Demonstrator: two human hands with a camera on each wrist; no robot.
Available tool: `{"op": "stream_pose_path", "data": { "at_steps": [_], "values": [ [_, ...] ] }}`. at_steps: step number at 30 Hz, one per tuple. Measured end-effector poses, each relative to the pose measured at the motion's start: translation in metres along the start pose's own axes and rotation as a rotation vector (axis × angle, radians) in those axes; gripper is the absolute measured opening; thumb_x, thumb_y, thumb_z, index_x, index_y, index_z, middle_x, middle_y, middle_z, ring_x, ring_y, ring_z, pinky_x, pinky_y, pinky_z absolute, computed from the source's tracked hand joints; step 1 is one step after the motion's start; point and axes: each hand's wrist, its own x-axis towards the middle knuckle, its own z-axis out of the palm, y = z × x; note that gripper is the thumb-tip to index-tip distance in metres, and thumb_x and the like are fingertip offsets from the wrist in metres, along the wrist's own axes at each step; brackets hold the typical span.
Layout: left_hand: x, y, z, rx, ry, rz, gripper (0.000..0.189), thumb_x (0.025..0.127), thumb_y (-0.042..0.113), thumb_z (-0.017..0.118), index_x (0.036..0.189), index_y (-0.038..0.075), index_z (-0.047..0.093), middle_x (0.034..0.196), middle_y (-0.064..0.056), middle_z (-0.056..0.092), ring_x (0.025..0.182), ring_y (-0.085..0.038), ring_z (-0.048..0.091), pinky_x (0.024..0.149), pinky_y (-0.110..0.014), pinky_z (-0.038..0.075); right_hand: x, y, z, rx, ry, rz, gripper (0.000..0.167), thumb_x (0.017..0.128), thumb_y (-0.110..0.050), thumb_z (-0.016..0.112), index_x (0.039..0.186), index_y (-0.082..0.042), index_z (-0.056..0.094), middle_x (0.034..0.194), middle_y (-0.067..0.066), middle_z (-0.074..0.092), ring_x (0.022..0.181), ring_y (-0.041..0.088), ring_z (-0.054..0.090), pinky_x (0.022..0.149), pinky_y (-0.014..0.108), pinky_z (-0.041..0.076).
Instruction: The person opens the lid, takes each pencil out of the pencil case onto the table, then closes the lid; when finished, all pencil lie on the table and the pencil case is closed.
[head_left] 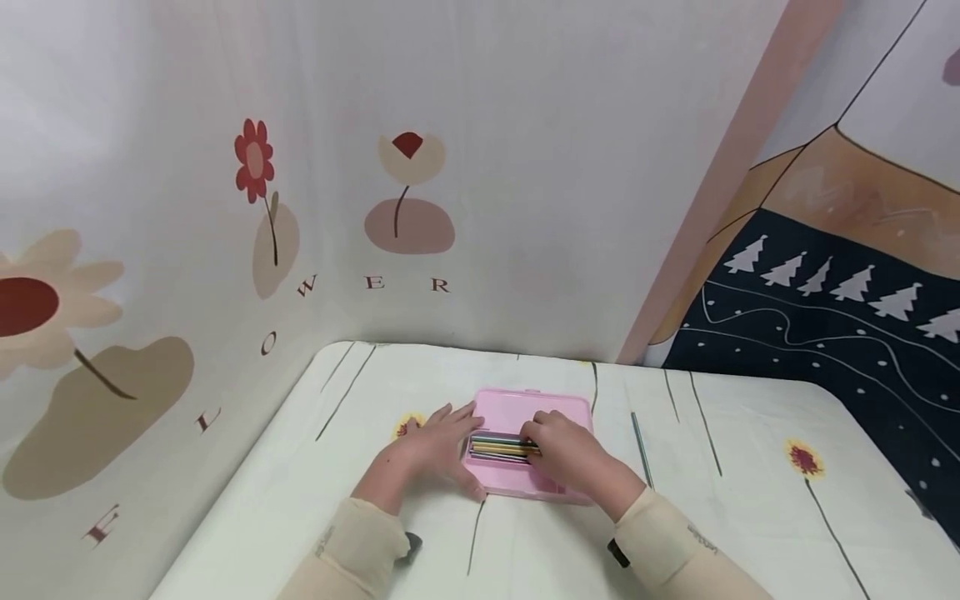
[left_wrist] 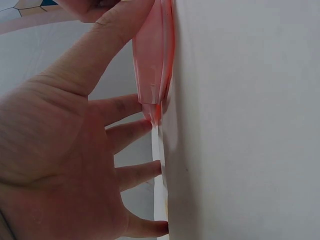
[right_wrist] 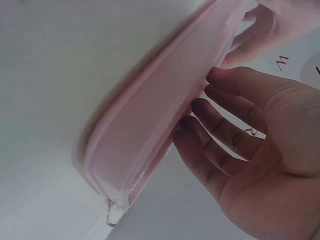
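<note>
An open pink pencil case [head_left: 534,405] lies on the table, with several coloured pencils [head_left: 498,448] side by side in its compartment. My left hand [head_left: 438,447] is at its left end, fingers spread and fairly straight. The thumb lies along the near corner, and the left wrist view shows the index finger [left_wrist: 122,107] beside the case's end. Over the right part of the pencils is my right hand [head_left: 564,450], its fingers bent down into the case. I cannot tell whether those fingertips pinch a pencil; the case wall hides them in the right wrist view.
A single dark green pencil [head_left: 641,446] lies on the table to the right of the case. The table has a white cloth [head_left: 750,500] with printed flowers. Behind it and along the left hangs a pale curtain [head_left: 525,208]; a dark tree-patterned cloth [head_left: 825,333] is at right.
</note>
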Motion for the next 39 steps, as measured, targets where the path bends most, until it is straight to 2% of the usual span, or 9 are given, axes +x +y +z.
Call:
{"op": "stream_pose_path", "data": {
  "at_steps": [13, 18, 24, 31, 39],
  "values": [
    [-0.0006, -0.0002, -0.0004, 0.001, 0.002, 0.010, 0.117, 0.066, 0.063, 0.096, 0.164, 0.027, 0.043, 0.181, 0.005, 0.023, 0.170, -0.036, 0.015, 0.126, -0.083, 0.014, 0.0014, -0.0020, 0.0024, -0.010, 0.020, -0.007, 0.015, 0.092, -0.011, 0.083, 0.106, -0.012, 0.078, 0.096, 0.001, 0.074, 0.086, 0.015, 0.060, 0.081, 0.035, 0.060],
    [-0.0008, 0.0003, -0.0004, -0.004, 0.002, 0.008, 0.117, 0.066, 0.063, 0.096, 0.164, 0.027, 0.044, 0.181, 0.004, 0.024, 0.170, -0.036, 0.016, 0.126, -0.083, 0.014, 0.0032, -0.0015, 0.0016, -0.002, -0.018, -0.002, 0.016, 0.090, -0.010, 0.085, 0.104, -0.012, 0.078, 0.093, 0.000, 0.073, 0.087, 0.014, 0.058, 0.083, 0.035, 0.060],
    [-0.0022, 0.0010, -0.0006, -0.011, 0.005, 0.001, 0.116, 0.066, 0.063, 0.096, 0.164, 0.028, 0.044, 0.181, 0.004, 0.024, 0.170, -0.036, 0.016, 0.127, -0.082, 0.013, 0.0064, -0.0026, 0.0001, -0.053, -0.052, -0.022, 0.016, 0.089, -0.013, 0.086, 0.103, -0.013, 0.080, 0.091, -0.002, 0.071, 0.085, 0.012, 0.058, 0.084, 0.034, 0.060],
    [-0.0032, 0.0019, -0.0021, 0.002, 0.006, 0.008, 0.116, 0.067, 0.064, 0.096, 0.164, 0.028, 0.043, 0.181, 0.004, 0.024, 0.170, -0.036, 0.016, 0.126, -0.083, 0.014, 0.0087, -0.0082, -0.0016, -0.088, -0.101, -0.006, 0.026, 0.089, -0.015, 0.087, 0.114, -0.014, 0.079, 0.096, 0.000, 0.070, 0.083, 0.013, 0.057, 0.086, 0.035, 0.061],
    [-0.0036, 0.0023, -0.0014, 0.000, 0.003, 0.005, 0.116, 0.066, 0.063, 0.096, 0.164, 0.028, 0.044, 0.181, 0.004, 0.024, 0.170, -0.036, 0.015, 0.126, -0.083, 0.013, 0.0079, -0.0090, 0.0008, -0.211, -0.078, -0.095, 0.030, 0.090, -0.020, 0.087, 0.119, -0.016, 0.079, 0.099, 0.002, 0.074, 0.083, 0.013, 0.064, 0.087, 0.033, 0.064]
  ]
}}
